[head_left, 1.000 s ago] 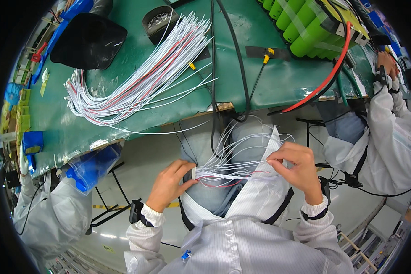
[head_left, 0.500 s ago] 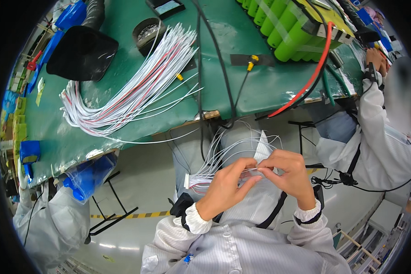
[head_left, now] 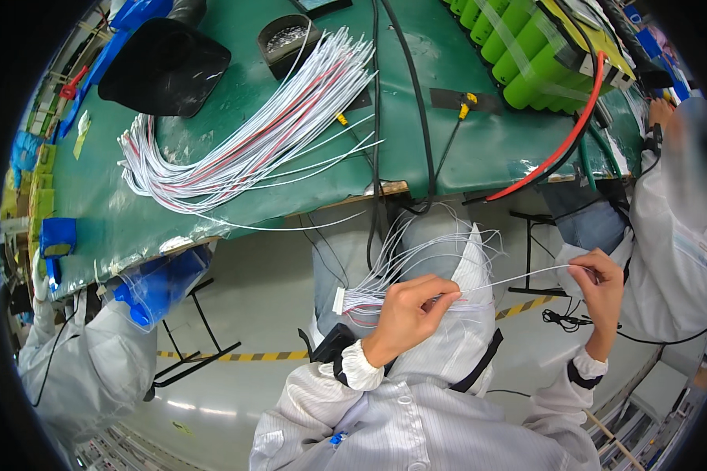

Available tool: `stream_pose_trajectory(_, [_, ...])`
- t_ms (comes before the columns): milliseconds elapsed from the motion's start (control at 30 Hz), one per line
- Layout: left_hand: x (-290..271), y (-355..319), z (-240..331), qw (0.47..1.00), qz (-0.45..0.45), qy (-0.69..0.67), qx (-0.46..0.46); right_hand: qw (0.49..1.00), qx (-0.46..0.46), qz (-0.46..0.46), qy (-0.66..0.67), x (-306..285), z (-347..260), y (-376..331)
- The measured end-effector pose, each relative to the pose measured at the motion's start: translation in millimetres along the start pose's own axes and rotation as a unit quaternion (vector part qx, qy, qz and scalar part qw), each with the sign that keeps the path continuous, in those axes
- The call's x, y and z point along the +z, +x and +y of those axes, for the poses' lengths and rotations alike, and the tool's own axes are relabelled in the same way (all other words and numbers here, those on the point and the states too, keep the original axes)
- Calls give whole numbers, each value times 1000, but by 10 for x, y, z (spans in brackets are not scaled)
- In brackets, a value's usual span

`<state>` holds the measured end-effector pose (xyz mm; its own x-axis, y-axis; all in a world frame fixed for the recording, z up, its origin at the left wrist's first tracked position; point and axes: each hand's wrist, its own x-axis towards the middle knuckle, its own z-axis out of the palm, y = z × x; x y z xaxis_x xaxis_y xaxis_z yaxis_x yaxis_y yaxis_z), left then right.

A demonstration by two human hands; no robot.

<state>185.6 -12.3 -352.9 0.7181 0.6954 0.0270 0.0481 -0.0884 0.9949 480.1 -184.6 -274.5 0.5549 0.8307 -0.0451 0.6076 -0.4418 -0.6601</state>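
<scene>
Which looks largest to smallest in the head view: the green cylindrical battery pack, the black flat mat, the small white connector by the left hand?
1. green cylindrical battery pack
2. black flat mat, not much smaller, so these two are unsure
3. small white connector, clearly smallest though nearer the camera

Table mat — green. Loose wire bundle — white, some red strands. Battery cells — lime green; thick cable red. Held harness white, connector white. Floor tape — yellow-black stripes.

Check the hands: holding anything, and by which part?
Left hand pinches the white wire bundle beside its connector end. Right hand pinches the far end of one white wire pulled out from it.
</scene>
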Motion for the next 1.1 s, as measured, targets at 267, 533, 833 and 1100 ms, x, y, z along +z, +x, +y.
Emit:
stream_pose_trajectory(267, [-26, -40, 6, 1000, 1, 13, -11, 984, -73, 151, 55, 92, -311, 375])
stream_pose_trajectory(533, [-18, -38, 4, 999, -2, -3, -52, 935, -74, 162, -307, -21, -161, 1479])
stream_pose_trajectory(833, [-120, -100, -46, 991, -16, -45, -127, 991, 84, 61, -86, -360, -251, 941])
stream_pose_trajectory(1100, [-82, -16, -44, 984, -40, -151, -89, 844, 167, -262, 438, 937, -664, -894])
